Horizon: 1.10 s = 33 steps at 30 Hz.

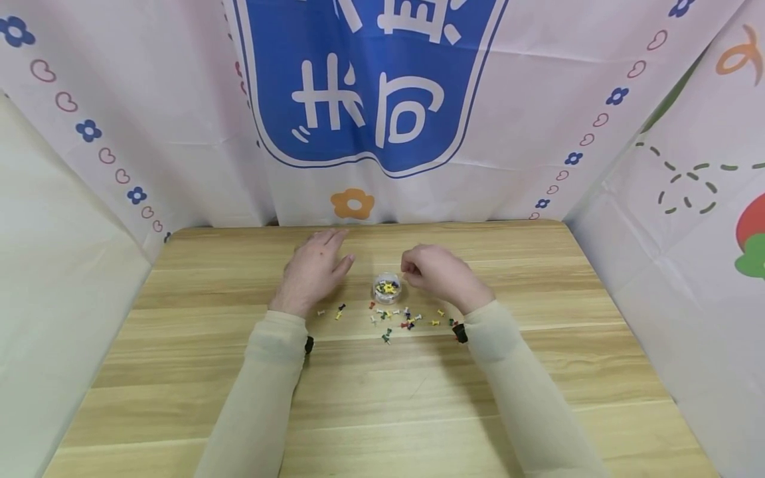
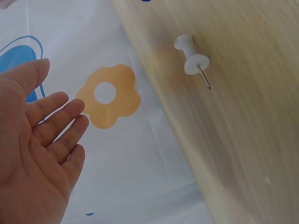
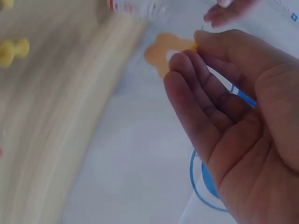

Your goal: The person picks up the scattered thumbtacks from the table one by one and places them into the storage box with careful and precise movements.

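Note:
A small clear round container [image 1: 386, 299] stands on the table between the two hands, with several coloured push pins inside. To its right, my right hand [image 1: 439, 273] pinches a yellow push pin [image 3: 195, 46] between thumb and fingertips, the needle pointing away from the grip. My left hand [image 1: 318, 269] is left of the container, fingers extended and thumb apart, holding nothing. Close to the left wrist camera lies a white push pin [image 2: 189, 52]. Loose push pins in red, white, green, blue and yellow are scattered in front of the container.
The wooden table [image 1: 382, 411] ends at a white cloth backdrop [image 1: 197, 166] printed with a blue sign and an orange flower [image 1: 340, 204]. White cloth also hangs at both sides. Another yellow push pin [image 3: 14, 51] lies near the right wrist.

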{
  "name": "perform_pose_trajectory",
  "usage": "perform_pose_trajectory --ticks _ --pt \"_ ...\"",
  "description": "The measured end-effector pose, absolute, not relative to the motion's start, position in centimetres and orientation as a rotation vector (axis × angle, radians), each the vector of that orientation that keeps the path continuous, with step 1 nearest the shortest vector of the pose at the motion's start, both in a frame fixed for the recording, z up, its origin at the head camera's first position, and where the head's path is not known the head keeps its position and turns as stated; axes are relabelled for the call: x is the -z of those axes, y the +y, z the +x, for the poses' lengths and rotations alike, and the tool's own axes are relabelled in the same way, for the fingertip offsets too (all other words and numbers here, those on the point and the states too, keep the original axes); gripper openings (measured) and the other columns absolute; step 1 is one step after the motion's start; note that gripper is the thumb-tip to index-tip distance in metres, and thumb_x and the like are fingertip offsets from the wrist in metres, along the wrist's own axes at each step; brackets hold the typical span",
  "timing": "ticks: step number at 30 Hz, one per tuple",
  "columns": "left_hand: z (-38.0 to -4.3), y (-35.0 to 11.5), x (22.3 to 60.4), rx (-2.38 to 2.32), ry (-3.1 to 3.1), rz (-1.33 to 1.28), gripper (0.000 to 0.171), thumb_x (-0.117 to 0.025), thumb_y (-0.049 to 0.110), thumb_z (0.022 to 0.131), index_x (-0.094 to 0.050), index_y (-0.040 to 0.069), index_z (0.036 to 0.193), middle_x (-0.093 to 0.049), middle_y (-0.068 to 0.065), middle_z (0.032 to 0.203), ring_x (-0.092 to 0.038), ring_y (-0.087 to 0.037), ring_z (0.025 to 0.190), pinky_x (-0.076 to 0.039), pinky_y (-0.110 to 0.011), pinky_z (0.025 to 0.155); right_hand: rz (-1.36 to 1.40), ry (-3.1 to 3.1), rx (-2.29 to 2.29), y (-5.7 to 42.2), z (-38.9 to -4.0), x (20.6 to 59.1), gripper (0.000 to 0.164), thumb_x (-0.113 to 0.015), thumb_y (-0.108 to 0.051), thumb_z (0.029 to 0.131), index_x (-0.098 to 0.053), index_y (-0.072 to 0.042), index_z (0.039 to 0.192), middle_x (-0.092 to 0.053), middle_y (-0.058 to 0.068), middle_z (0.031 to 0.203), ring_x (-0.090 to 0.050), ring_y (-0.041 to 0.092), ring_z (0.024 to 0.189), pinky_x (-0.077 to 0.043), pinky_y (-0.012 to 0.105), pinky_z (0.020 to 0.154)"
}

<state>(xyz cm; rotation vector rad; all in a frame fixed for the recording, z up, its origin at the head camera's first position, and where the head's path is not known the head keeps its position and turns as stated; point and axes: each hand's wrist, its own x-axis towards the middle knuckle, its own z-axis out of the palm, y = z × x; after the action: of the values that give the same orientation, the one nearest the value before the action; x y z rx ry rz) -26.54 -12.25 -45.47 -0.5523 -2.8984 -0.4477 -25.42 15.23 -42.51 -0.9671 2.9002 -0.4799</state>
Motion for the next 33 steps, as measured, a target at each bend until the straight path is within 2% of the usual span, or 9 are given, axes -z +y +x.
perform_pose_trajectory --ticks 11,17,23,27,33 --pt "-26.6 -12.2 45.4 0.443 -2.9 -0.558 0.065 -0.06 0.042 0.103 -0.046 0.006 0.155 -0.05 -0.017 0.155 -0.044 -0.037 0.143 -0.036 -0.056 0.118 -1.014 2.903 0.356 12.8 -25.3 44.3 0.007 -0.068 -0.014 0.096 -0.072 -0.018 0.092 -0.066 -0.011 0.09 -0.059 0.006 0.079 -0.052 0.022 0.07" --pt "-26.6 -12.2 45.4 0.438 -2.902 -0.557 0.065 -0.059 0.043 0.104 -0.045 0.006 0.155 -0.05 -0.016 0.155 -0.043 -0.036 0.143 -0.036 -0.056 0.118 -1.04 2.912 0.332 12.5 -25.4 44.4 0.007 -0.069 -0.012 0.095 -0.073 -0.017 0.092 -0.068 -0.008 0.091 -0.059 0.007 0.081 -0.053 0.024 0.071" --pt "-26.4 -12.1 45.5 0.436 -2.905 -0.569 0.064 -0.058 0.043 0.104 -0.045 0.007 0.155 -0.049 -0.016 0.156 -0.042 -0.035 0.144 -0.035 -0.056 0.119 -0.96 2.898 0.394 13.3 -25.2 44.3 0.005 -0.072 -0.014 0.095 -0.076 -0.015 0.098 -0.068 -0.008 0.093 -0.061 0.008 0.083 -0.054 0.027 0.075" --pt "-26.3 -11.8 45.4 0.427 -2.911 -0.578 0.065 -0.058 0.044 0.104 -0.045 0.007 0.156 -0.049 -0.015 0.156 -0.042 -0.035 0.145 -0.034 -0.056 0.119 -0.901 2.893 0.424 14.3 -25.2 44.5 0.004 -0.073 -0.018 0.095 -0.075 -0.016 0.098 -0.066 -0.008 0.09 -0.06 0.009 0.082 -0.054 0.028 0.072" --pt "-26.0 -11.2 45.2 0.412 -2.911 -0.598 0.066 -0.059 0.044 0.103 -0.044 0.007 0.156 -0.048 -0.015 0.157 -0.041 -0.035 0.145 -0.032 -0.054 0.121 -0.843 2.907 0.435 16.3 -25.3 44.9 0.008 -0.072 -0.017 0.095 -0.076 -0.014 0.101 -0.067 -0.006 0.093 -0.062 0.011 0.085 -0.055 0.03 0.076"
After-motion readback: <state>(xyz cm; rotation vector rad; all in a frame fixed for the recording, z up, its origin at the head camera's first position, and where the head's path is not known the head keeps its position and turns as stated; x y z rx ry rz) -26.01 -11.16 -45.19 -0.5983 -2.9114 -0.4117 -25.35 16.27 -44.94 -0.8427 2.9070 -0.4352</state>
